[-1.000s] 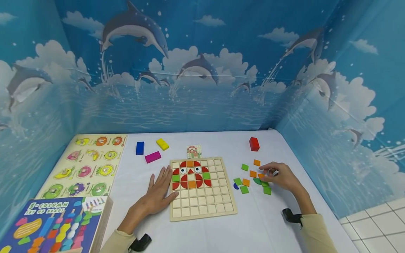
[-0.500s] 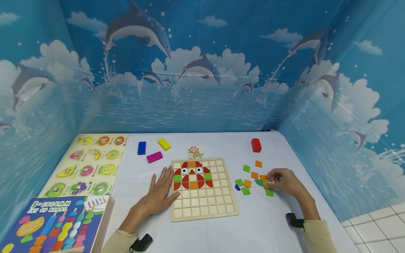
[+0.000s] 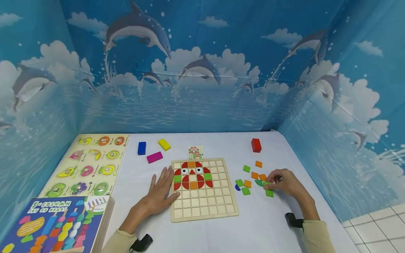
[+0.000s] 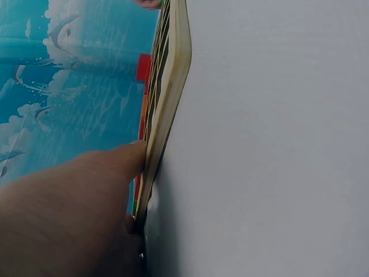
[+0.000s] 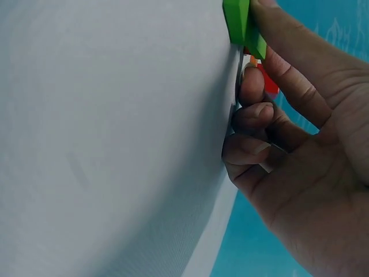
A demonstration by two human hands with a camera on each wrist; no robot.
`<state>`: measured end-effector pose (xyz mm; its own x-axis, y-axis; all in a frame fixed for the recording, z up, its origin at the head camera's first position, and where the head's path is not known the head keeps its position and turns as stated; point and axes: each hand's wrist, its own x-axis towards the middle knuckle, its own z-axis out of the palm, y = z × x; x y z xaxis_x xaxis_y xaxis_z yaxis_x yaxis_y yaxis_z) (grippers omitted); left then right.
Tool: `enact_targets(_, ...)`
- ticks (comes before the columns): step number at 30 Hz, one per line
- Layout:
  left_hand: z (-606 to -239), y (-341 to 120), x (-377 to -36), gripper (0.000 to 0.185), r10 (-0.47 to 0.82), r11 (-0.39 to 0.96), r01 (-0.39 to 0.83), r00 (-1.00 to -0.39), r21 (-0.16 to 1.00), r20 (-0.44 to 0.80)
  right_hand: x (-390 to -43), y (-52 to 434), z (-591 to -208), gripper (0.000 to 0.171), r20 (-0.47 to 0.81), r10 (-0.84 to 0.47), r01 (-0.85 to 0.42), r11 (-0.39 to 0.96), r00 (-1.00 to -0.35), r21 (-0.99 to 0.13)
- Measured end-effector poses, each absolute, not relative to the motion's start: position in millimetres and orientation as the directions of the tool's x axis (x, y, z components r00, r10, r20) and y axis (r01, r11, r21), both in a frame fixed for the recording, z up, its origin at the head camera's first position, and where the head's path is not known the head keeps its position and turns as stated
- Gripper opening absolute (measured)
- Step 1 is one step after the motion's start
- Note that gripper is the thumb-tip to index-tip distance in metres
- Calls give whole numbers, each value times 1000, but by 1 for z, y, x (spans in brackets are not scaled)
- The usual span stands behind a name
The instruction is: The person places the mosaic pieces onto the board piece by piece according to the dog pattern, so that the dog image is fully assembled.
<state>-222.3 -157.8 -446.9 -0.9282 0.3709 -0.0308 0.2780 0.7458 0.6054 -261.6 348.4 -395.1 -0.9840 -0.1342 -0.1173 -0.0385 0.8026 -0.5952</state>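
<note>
Green tile (image 5: 243, 26) pinched by R hand (image 3: 284, 182); L hand (image 3: 159, 193) flat, fingers straight, vs puzzle board (image 3: 218, 211).

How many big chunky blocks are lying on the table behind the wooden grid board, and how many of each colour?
Blue block: 1
Yellow block: 1
Pink block: 1
Red block: 1
Total: 4

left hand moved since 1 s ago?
No. The left hand rests flat against the left edge of the grid puzzle board, same spot relative to the board.
</note>
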Motion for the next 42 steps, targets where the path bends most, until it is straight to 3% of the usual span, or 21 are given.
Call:
enact_targets(11,-449,-159,-222,97,371,741,277,-928,612,-29,-257,328,-390,14,-76,-199,-105,758,-977,-643)
enact_targets(21,-450,-157,-220,96,387,726,293,-922,622,-17,-253,243,-387,10,16,-446,-324,625,-895,-710)
enact_targets(28,-450,-159,-222,96,387,743,294,-922,601,-27,-250,169,-385,8,53,-563,-406,525,-825,-747)
enact_targets(35,-448,-159,-224,96,390,748,302,-921,591,-23,-250,120,-388,5,91,-604,-463,498,-792,-733)
enact_targets(42,-448,-159,-224,96,390,732,302,-921,611,-13,-249,104,-392,8,91,-608,-484,523,-789,-701)
